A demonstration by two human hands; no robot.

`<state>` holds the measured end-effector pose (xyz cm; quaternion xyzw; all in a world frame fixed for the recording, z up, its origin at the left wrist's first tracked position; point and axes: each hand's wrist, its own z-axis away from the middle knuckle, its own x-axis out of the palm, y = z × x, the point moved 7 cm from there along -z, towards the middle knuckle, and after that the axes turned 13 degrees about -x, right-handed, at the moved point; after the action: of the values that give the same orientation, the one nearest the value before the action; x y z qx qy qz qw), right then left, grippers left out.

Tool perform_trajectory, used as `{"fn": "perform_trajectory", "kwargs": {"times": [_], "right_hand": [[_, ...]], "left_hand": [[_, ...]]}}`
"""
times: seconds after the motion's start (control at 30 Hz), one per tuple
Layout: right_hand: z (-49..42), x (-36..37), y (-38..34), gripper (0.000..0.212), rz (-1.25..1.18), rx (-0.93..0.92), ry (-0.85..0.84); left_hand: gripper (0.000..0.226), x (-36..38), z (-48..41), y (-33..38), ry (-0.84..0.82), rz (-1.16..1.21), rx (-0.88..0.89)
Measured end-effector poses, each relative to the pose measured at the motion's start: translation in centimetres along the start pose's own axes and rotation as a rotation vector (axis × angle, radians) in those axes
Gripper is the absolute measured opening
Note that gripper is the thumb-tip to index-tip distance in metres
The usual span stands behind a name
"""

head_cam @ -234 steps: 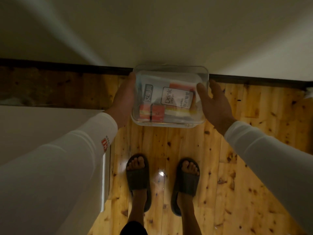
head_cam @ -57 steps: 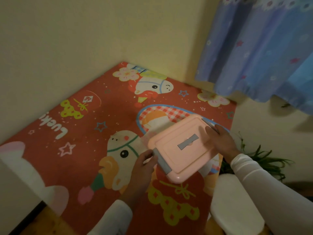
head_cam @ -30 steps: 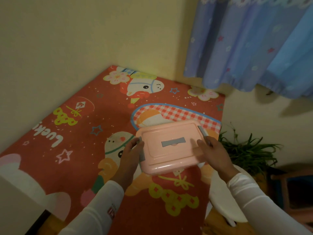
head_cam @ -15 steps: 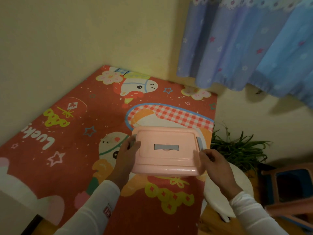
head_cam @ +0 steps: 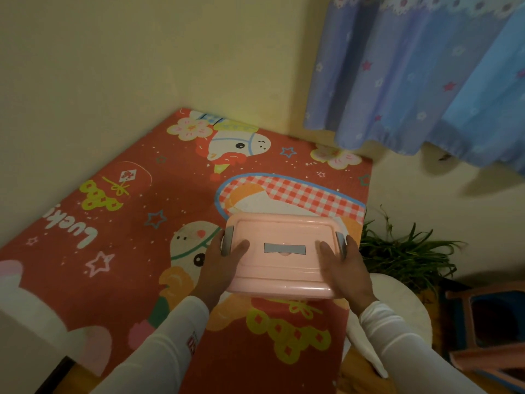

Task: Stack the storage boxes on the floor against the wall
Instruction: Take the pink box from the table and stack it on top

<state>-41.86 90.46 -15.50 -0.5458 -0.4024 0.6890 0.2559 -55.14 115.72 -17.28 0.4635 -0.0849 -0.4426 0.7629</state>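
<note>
The box [head_cam: 284,268] is gripped at both short ends: the left hand [head_cam: 218,268] is wrapped round the left end, its thumb laid flat on the lid and its fingers curled out of sight beyond the edge, beside the grey latch [head_cam: 227,240] there; the right hand [head_cam: 348,273] is closed round the right end in the same way, thumb on the lid, fingers hidden past the second grey latch [head_cam: 340,243]. The box is held level, lid up, with one long side towards the person. It is a rounded rectangle of pale pink plastic with a raised border on the lid and a flat grey handle [head_cam: 285,248] set in the middle; what is inside cannot be seen. It is kept over the right part of a red sheet [head_cam: 136,280] printed with cartoon animals, flowers and stars, and whether it touches that sheet cannot be told. On the sheet, white letters are printed upside down to the camera and "Luck" can be read, the rest being unclear. A small red and white badge [head_cam: 191,342] is worn on the left white sleeve, too small to be read. The sheet is bordered by a cream wall [head_cam: 113,66]. A blue curtain [head_cam: 426,81] with stars is hung at the upper right, and a green plant [head_cam: 403,251] is seen below it, just beside the sheet's right edge
</note>
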Motion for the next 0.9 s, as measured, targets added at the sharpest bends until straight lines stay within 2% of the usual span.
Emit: {"fn": "perform_trajectory", "kwargs": {"times": [0.13,0.27,0.63,0.9], "right_hand": [[-0.3,0.5,0.4,0.082,0.041,0.034,0.001],[-0.5,0.5,0.6,0.077,0.073,0.035,0.015],[1.0,0.2,-1.0,0.063,0.064,0.002,0.092],[3.7,1.6,-4.1,0.069,0.136,-0.014,0.088]], "left_hand": [[0.077,0.5,-0.6,0.3,-0.016,0.012,0.02],[0.078,0.7,-0.9,0.0,0.014,-0.008,0.019],[0.057,-0.8,-0.6,0.5,-0.002,0.022,0.08],[0.049,-4.4,0.6,-0.2,-0.058,0.077,0.108]]}}
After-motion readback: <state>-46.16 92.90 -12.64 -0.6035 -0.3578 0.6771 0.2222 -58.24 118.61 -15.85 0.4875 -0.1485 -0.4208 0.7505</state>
